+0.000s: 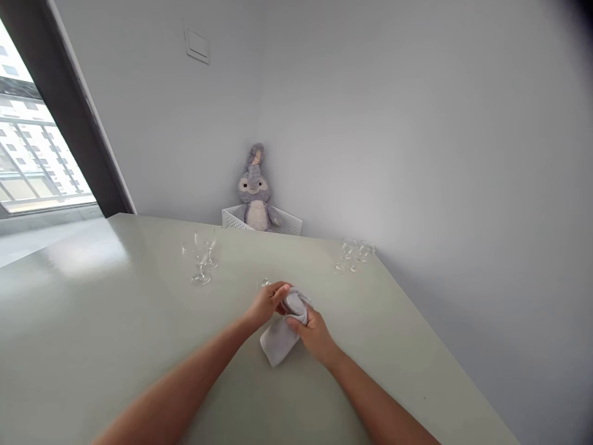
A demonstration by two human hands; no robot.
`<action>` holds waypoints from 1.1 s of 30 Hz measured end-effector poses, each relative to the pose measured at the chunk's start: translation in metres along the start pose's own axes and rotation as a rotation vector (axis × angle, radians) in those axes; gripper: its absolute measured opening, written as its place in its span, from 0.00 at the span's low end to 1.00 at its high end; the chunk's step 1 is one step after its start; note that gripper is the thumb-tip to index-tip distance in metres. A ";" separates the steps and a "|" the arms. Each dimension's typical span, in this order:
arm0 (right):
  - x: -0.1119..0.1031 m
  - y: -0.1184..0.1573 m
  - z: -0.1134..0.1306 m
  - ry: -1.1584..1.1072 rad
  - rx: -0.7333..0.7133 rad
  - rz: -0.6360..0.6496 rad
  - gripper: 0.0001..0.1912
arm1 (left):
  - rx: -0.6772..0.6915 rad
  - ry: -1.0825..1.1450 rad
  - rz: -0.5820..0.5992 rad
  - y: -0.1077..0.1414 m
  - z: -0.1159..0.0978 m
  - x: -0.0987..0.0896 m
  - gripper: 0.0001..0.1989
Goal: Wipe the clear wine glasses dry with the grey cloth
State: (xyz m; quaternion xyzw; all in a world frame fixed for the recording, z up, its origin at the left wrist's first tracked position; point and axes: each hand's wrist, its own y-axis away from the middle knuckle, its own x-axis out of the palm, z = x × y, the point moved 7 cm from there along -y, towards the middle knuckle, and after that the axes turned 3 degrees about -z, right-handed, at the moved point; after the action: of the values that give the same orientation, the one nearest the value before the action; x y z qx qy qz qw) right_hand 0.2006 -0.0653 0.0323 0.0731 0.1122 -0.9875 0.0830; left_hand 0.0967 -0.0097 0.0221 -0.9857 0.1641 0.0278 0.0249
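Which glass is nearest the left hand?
The glass showing only a small part beside the left hand; the two glasses at left and two at right are in fuller view, farther off.

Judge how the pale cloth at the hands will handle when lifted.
The pale cloth is probably floppy: it bunches at the right hand while its lower end spreads free. Its matte surface suggests little slipping. Soft folds make rolling seem unlikely.
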 end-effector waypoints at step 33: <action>-0.027 -0.010 0.010 -0.266 0.118 -0.092 0.28 | 0.364 -0.331 -0.240 0.023 -0.034 0.000 0.17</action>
State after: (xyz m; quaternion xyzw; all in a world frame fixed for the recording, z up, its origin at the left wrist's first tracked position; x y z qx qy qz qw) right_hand 0.2244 -0.0544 0.0489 -0.0591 0.0453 -0.9961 0.0476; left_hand 0.0910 -0.0331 0.0547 -0.9594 0.0419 0.1555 0.2314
